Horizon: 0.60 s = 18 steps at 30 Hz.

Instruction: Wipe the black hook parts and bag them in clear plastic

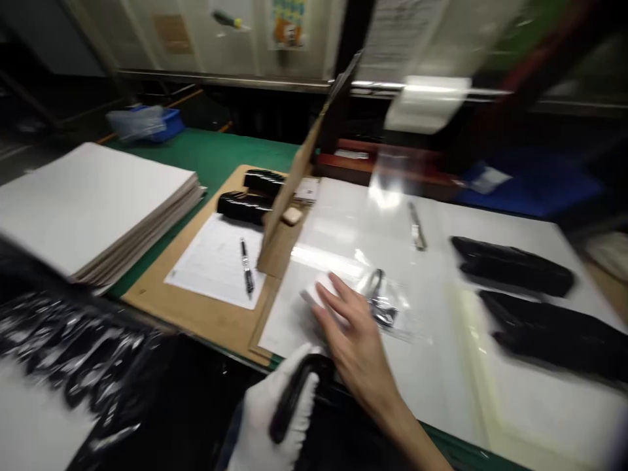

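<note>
My left hand [262,405], in a white glove, is wrapped round a black curved handle [289,399] at the lower middle. Just above it, my bare right hand [353,333] reaches over the white work surface with bent fingers. A small white piece [314,294] with a greyish edge shows at those fingertips; blur hides what it is. Beside the right hand lies a clear plastic bag [397,307] with a small black item in it. Black wrapped pieces [515,265] rest farther right on the white surface.
A stack of white sheets [93,203] stands left on the green table [220,149]. A pen [246,268] lies on printed paper [201,268], near black parts [245,208] and an upright cardboard piece [294,176]. A cutter-like tool [417,226] lies behind the bag. Plastic-wrapped black pieces [83,353] are lower left.
</note>
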Available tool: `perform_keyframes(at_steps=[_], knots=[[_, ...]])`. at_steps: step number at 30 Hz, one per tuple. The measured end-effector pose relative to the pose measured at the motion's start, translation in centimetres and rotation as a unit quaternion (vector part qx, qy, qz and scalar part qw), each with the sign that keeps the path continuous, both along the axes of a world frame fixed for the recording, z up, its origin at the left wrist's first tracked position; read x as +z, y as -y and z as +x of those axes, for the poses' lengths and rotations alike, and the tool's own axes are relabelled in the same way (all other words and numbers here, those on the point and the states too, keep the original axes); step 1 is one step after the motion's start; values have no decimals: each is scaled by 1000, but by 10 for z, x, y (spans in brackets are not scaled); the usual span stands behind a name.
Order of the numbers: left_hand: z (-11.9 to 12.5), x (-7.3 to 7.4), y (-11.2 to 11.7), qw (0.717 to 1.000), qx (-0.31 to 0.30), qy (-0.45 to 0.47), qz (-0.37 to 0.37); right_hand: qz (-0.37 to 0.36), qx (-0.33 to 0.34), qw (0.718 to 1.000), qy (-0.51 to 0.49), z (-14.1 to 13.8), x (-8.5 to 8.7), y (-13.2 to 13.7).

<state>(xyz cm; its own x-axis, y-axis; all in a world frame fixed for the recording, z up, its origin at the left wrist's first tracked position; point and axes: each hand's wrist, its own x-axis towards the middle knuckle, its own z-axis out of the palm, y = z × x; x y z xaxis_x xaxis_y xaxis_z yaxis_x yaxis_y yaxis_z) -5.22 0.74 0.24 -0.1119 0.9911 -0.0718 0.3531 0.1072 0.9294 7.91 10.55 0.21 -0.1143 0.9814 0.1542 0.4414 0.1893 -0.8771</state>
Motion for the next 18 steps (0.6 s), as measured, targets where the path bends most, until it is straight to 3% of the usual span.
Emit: perform_keyframes(at_steps=[2, 4, 7, 9, 10, 12, 15, 18], knots=[[-5, 3, -3, 998, 31, 48, -30, -12, -18, 1000, -5, 1, 12, -25], [-8, 4, -11, 985, 91, 118, -82, 7, -48, 999, 2, 15, 14, -24], [-4, 5, -30, 954, 130, 225, -151, 99, -105, 990, -6, 44, -7, 34], [10, 10, -45, 939, 88, 281, -180, 178, -139, 974, -20, 65, -35, 93], [22, 15, -52, 931, 63, 303, -194, 209, -221, 952, -42, 78, -51, 120], [54, 30, -65, 924, 2, 321, -207, 130, -359, 923, -56, 109, -82, 162], [119, 59, -74, 916, -135, 313, -209, 67, -481, 870, -80, 168, -113, 184], [188, 85, -72, 880, -286, 299, -232, 4, -564, 816, -127, 217, -129, 175]])
